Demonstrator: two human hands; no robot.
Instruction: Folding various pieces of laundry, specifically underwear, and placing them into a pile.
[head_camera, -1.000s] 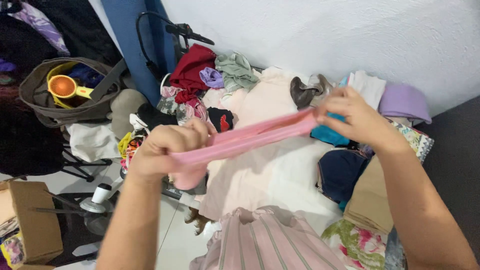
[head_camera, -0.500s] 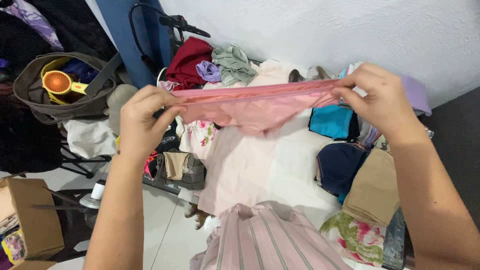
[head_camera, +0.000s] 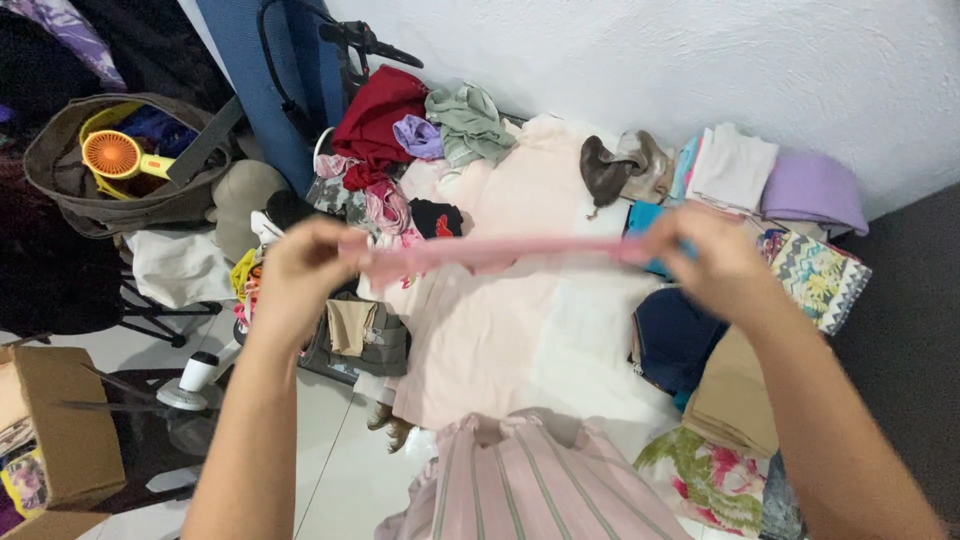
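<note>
i had the pink cloth (head_camera: 490, 253) pulled into a thin band between both hands, above the pale sheet (head_camera: 520, 330) that carried the clothes. the left hand (head_camera: 295, 275) pinched one end, the right hand (head_camera: 705, 265) the other, both blurred. the hold looked slight, so i judged an end could slip free and the cloth drop among the loose clothes by the red garment (head_camera: 378, 125) near the sheet's far left corner, or off its left edge toward the floor.
</note>
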